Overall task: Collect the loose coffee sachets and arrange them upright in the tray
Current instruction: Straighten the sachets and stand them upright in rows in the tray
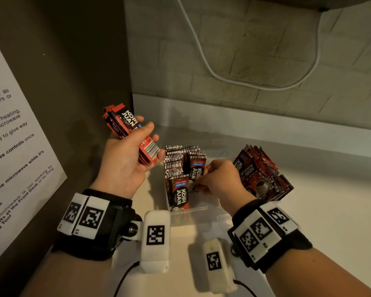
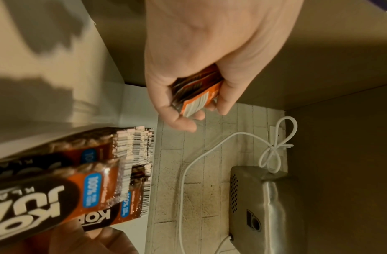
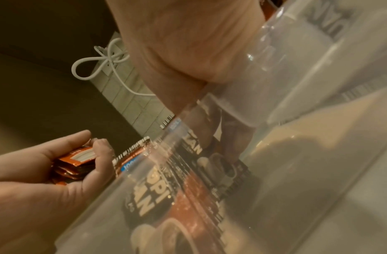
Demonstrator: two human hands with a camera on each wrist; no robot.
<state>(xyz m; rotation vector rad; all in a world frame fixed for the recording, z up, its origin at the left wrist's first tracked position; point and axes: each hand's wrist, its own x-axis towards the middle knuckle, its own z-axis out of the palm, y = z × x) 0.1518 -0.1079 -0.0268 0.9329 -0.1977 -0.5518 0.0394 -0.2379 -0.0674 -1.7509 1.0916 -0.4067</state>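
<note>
My left hand (image 1: 152, 142) is raised left of the tray and grips a stack of red and black coffee sachets (image 1: 130, 128); the same stack (image 2: 199, 92) shows in the left wrist view. A clear plastic tray (image 1: 193, 209) stands on the white counter with rows of upright sachets (image 1: 175, 161) at its left side. My right hand (image 1: 198, 181) reaches into the tray and pinches one upright sachet (image 1: 197, 170) in the second row. Through the tray wall (image 3: 275, 154) the right wrist view shows sachets blurred. A loose pile of sachets (image 1: 263, 176) leans right of the tray.
A dark cabinet wall with a printed notice (image 1: 13, 146) closes off the left. A white cable (image 1: 201, 56) hangs on the tiled back wall. A metal appliance (image 2: 264, 197) is mounted above. The white counter (image 1: 319, 221) extends right.
</note>
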